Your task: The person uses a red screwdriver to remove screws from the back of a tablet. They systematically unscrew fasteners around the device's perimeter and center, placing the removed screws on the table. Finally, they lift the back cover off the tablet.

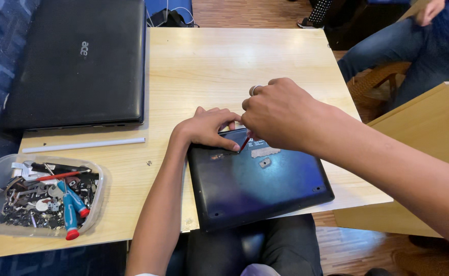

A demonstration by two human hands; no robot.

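A dark laptop [257,186] lies bottom side up at the near edge of a light wooden table [224,61]. My left hand [206,128] rests flat on its far left corner, fingers pressing down on the case. My right hand [280,115], a ring on one finger, is closed around a thin red tool [244,144] whose tip touches the case just beside my left fingers. A pale patch and a small grey piece [265,162] sit on the case below my right hand.
A closed black laptop [78,61] lies at the table's far left. A white rod [83,145] lies in front of it. A clear plastic tub [42,197] at the near left holds screwdrivers and several small parts. A tiny screw [148,163] lies loose. Another person's legs [403,46] are at far right.
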